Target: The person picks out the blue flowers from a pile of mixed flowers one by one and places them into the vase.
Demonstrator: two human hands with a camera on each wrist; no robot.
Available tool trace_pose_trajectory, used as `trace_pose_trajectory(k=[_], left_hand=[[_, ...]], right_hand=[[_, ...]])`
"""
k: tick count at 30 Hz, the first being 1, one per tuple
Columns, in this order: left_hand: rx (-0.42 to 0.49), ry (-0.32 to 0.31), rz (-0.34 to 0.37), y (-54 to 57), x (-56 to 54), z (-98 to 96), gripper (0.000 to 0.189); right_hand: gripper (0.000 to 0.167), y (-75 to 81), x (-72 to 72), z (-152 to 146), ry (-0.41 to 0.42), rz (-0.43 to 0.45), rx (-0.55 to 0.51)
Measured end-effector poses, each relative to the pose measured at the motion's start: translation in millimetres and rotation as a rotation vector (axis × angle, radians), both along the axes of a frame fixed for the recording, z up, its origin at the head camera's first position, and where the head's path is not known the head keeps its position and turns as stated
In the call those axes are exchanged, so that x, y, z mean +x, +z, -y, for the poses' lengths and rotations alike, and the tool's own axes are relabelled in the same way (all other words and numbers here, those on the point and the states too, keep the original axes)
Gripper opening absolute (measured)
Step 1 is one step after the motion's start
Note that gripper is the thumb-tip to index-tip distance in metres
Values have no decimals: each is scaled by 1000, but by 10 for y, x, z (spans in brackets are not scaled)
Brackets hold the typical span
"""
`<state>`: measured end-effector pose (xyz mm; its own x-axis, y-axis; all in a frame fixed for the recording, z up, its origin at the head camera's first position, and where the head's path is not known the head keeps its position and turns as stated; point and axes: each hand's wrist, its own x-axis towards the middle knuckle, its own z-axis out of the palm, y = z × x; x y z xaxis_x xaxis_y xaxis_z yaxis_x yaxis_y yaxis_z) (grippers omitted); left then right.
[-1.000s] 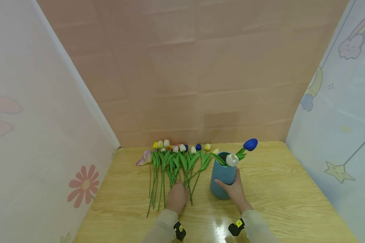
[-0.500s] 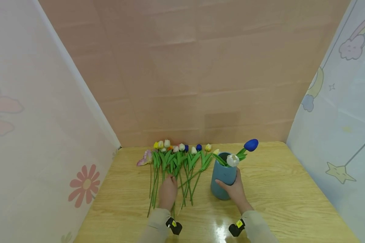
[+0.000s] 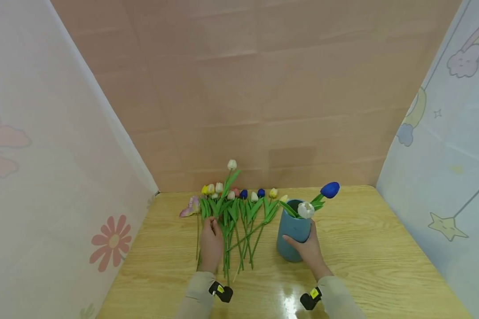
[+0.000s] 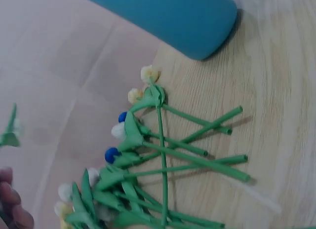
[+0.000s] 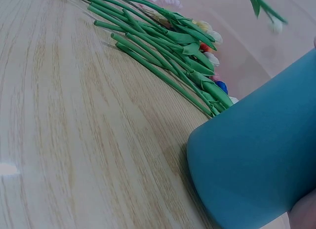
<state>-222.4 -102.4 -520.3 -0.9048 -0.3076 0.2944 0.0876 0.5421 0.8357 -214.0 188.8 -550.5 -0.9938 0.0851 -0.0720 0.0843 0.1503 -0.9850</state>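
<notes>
White tulip (image 3: 232, 165) up in the left hand (image 3: 212, 243), vase (image 3: 292, 237) in the grip of the right hand (image 3: 309, 253)!
And here's the left hand over the left part of the flower pile (image 3: 233, 212), fingers drawn in narrow, pinching the stem; the bloom stands beyond the fingertips, to their far right, above the heads of the pile, its long leaf just below it. Over on the right, the other hand has thumb and fingers curled round the vase, thumb across the near side, fingers at its right; the vase stands upright on the table (image 3: 375, 266), a blue tulip (image 3: 329, 190) leaning out right and a second white bloom (image 3: 305, 210) at the rim. A lilac flower (image 3: 190, 207) lies at the pile's left edge.
</notes>
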Motion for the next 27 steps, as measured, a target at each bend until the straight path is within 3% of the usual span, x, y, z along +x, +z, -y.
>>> trace_pose_trajectory(k=[5, 8, 11, 17, 24, 27], left_hand=[[-4, 69, -34, -112, -16, 128, 20], [-58, 141, -32, -242, -13, 203, 19], [-86, 170, -4, -373, 3, 269, 19], [-206, 157, 84, -540, 28, 345, 24], [-315, 95, 161, -516, 54, 337, 24], [-367, 81, 157, -507, 57, 330, 23]], right_hand=[[104, -78, -44, -17, 1, 11, -7], [103, -78, -42, -16, 0, 10, -14], [103, -74, -28, -13, -4, -6, -4], [105, -87, -18, -10, -14, -24, 11], [103, -103, -25, -15, -17, -32, 16], [103, -100, -26, -9, -17, -31, 17]])
